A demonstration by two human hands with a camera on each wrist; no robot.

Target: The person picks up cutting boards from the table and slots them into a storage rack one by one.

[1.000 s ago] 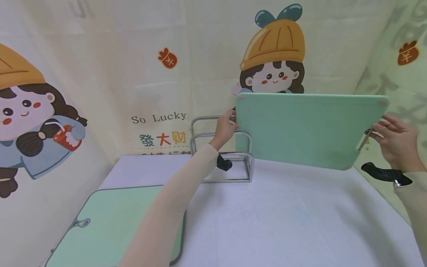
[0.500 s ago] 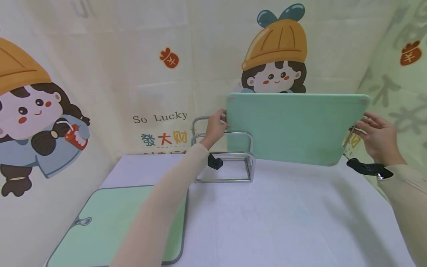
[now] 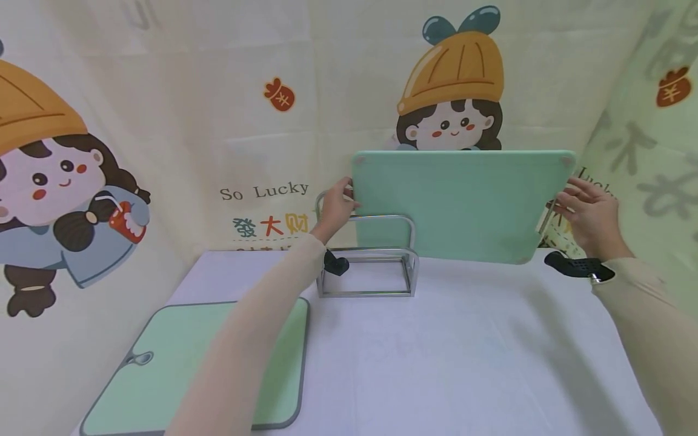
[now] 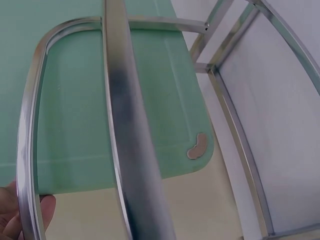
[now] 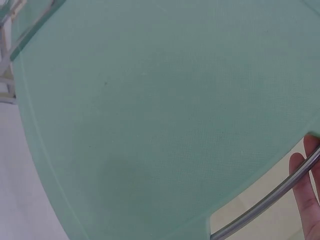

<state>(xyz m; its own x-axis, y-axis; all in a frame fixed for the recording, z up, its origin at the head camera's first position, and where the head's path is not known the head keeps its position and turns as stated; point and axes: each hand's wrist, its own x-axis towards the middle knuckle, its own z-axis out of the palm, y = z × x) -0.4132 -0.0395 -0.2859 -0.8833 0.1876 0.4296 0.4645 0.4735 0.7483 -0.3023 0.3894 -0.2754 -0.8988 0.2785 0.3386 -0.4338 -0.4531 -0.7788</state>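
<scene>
Two hands of mine are at the pale green rectangular board (image 3: 463, 200), which is upright with its long sides running left to right. My left hand (image 3: 334, 212) pinches the board's left end, finger and thumb close to a hoop in the left wrist view. My right hand (image 3: 594, 221) has its fingers hooked round the slim silvery metal handle (image 5: 267, 201) on the board's right end.

The board's left portion is in the silvery metal hooped rack (image 3: 371, 294), behind its front and middle hoops and before the rear one; the rest sticks out to the right. I cannot tell whether its lower edge touches the rack. A small pinkish-brown curved patch (image 4: 197, 146) marks one corner of the board.

Lower left, a second pale green board with a dark grey rim (image 3: 163, 369) lies flat on the white-covered table (image 3: 447, 351), partly under my beige left sleeve (image 3: 256, 321) from this angle. Behind everything hangs a cream cloth printed with cartoon figures in orange hats (image 3: 262, 36).
</scene>
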